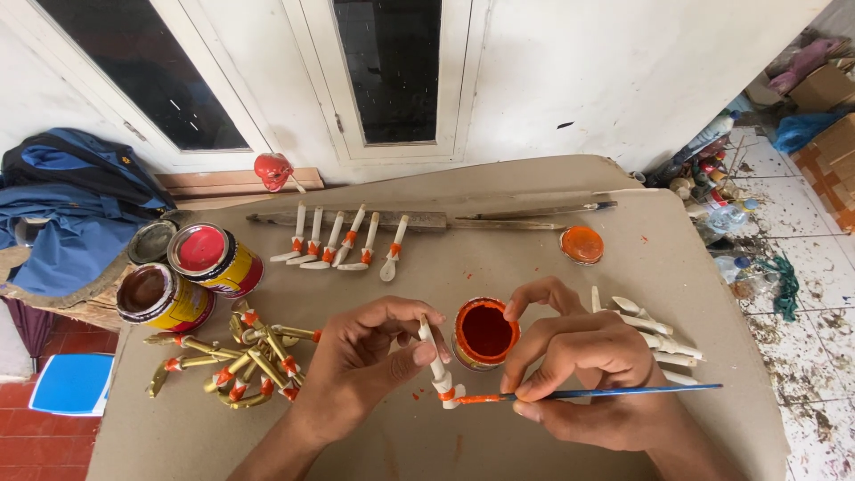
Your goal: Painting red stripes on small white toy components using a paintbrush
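Note:
My left hand [361, 361] holds a small pale wooden piece [435, 361] upright between thumb and fingers; the piece has an orange band near its lower end. My right hand [588, 374] grips a thin blue-handled paintbrush [614, 391] whose orange-tipped bristles touch that band. An open can of orange paint [485, 333] stands between the two hands on the brown board table [499, 267].
A row of banded wooden pieces [343, 240] leans on a stick [427, 220] at the back. Gold-painted pieces [240, 361] lie left, plain ones [659, 338] right. Two larger paint cans [191, 276], an orange lid [582, 244], a blue bag [71, 205] and floor clutter [712, 178] surround.

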